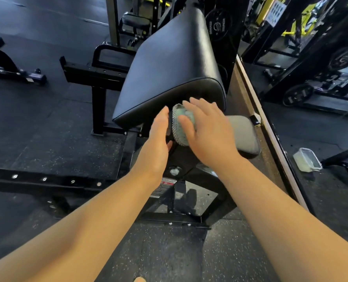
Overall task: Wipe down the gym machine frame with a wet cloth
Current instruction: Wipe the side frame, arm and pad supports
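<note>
A black gym machine stands in front of me, with a big slanted pad point(173, 64), a small seat pad point(244, 135) and a black steel frame point(181, 159) under them. A bunched grey-green cloth point(179, 127) sits just below the slanted pad's near edge, against the upright post. My right hand point(205, 131) lies over the cloth with fingers spread across it. My left hand point(159, 143) is flat and open beside the cloth on its left, fingers together and pointing up. What the cloth touches behind it is hidden.
A clear plastic container point(307, 159) with pale liquid sits on the floor at the right, beyond a mirror edge point(271, 129). A low black frame bar point(47, 180) crosses the floor at left. Another bench point(10, 64) stands far left. Racks and weight plates fill the right.
</note>
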